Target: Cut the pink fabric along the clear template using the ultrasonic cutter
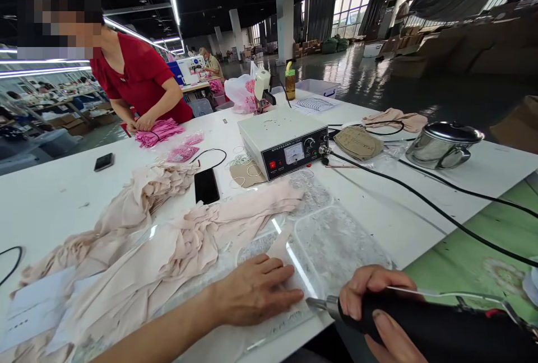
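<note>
My left hand (260, 290) lies flat with fingers stretched out on a piece of pale pink fabric (279, 244), pressing it to a clear glass sheet (336, 240). In my right hand (378, 301) is a black handheld ultrasonic cutter (437, 324), fingers wrapped round its body. The metal tip (317, 303) points left, close to my left fingertips; whether it touches the fabric I cannot tell. A heap of pale pink fabric pieces (202, 234) spreads over the glass to the left. Behind the glass stands the generator box (290, 144) with dial and knobs.
A black phone (206, 186) lies beside the heap, a second phone (104, 162) farther left. Black cables (420, 200) cross the right side near a lidded steel mug (443, 144). Across the table a person in red (138, 80) handles bright pink fabric (158, 132).
</note>
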